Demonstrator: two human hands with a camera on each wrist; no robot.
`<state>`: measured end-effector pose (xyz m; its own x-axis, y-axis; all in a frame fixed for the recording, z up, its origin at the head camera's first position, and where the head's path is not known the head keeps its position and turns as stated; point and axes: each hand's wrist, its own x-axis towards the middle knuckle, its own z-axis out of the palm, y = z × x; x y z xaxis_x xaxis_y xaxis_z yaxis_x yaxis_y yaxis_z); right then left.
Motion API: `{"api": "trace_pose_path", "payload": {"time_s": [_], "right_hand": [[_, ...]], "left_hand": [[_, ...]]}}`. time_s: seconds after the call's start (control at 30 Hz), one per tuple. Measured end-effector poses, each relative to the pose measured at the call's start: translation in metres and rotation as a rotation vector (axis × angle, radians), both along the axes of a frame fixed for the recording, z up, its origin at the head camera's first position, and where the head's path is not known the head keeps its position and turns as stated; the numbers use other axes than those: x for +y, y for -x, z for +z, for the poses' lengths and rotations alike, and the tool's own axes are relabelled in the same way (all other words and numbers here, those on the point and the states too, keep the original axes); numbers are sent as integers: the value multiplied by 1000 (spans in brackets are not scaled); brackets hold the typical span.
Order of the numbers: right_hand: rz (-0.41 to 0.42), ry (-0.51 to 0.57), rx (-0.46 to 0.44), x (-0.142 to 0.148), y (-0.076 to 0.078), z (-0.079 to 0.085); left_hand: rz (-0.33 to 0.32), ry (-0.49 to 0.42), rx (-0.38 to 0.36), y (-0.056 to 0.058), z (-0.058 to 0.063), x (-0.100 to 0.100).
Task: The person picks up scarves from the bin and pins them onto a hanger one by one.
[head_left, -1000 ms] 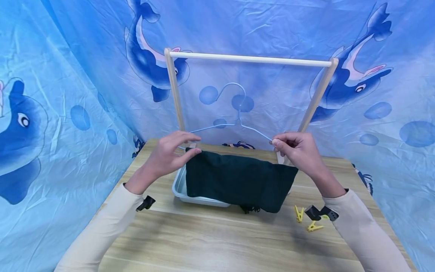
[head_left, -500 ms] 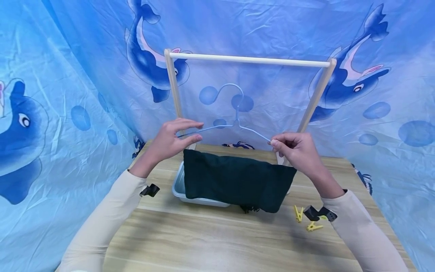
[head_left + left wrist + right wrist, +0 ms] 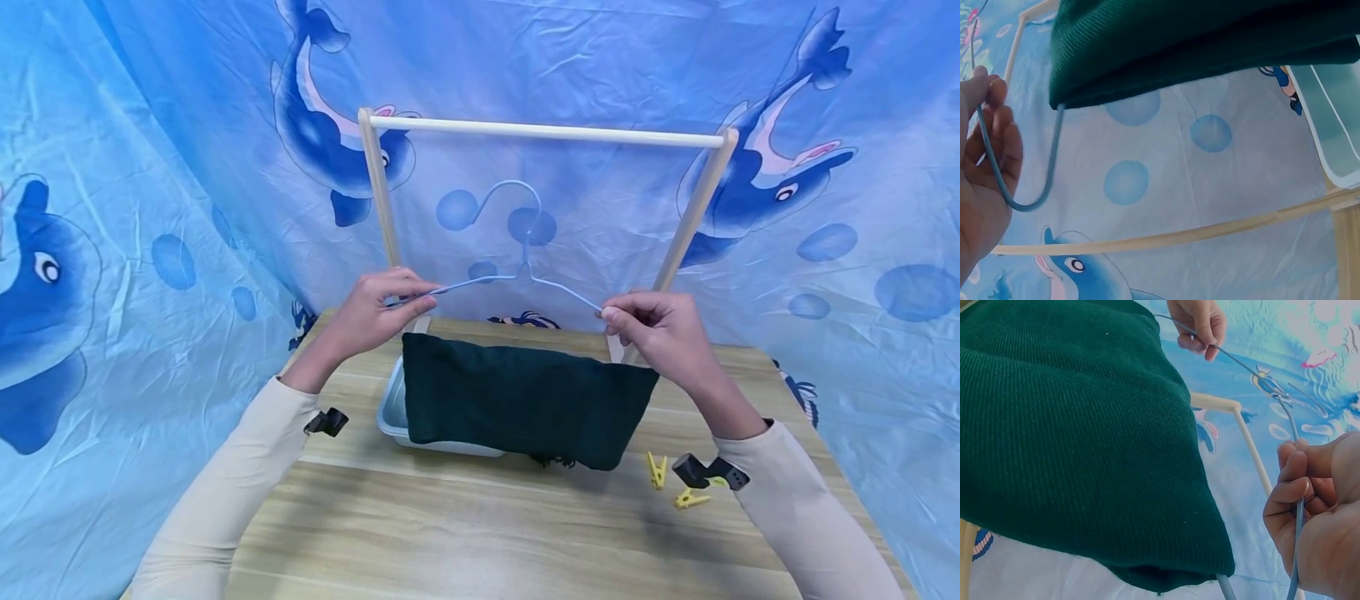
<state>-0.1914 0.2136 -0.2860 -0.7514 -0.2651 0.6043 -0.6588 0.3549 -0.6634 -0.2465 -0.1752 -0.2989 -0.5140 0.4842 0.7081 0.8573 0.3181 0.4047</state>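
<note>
A light blue wire clothes hanger is held up in front of me, its hook pointing upward. My left hand pinches its left shoulder between thumb and fingers; in the left wrist view the wire curves round below that hand. My right hand pinches the right shoulder, and its fingers are curled in the right wrist view. Over the hanger's lower bar hangs a folded dark green ribbed scarf, black fringe showing beneath. The scarf hides most of that bar.
Behind the hanger stands a wooden rack with a pale crossbar. A light blue tray sits partly behind the scarf. Two yellow clothespins lie on the wooden table at right. A dolphin-print curtain surrounds the table.
My left hand rose from the scarf's upper left corner to the hanger's left shoulder, and its thumb and fingers closed on the wire. The right hand kept its hold, almost still.
</note>
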Motion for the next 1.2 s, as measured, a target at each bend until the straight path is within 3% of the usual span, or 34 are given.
{"api": "trace_pose_path", "payload": {"time_s": [0.33, 0.87, 1.2], "right_hand": [[-17, -6, 42, 2, 0, 6], [45, -98, -17, 10, 1, 15], [-68, -276, 20, 42, -6, 10]], "left_hand": [[-74, -109, 113, -3, 7, -4], [-7, -261, 227, -10, 9, 8], [5, -271, 241, -11, 8, 7]]}}
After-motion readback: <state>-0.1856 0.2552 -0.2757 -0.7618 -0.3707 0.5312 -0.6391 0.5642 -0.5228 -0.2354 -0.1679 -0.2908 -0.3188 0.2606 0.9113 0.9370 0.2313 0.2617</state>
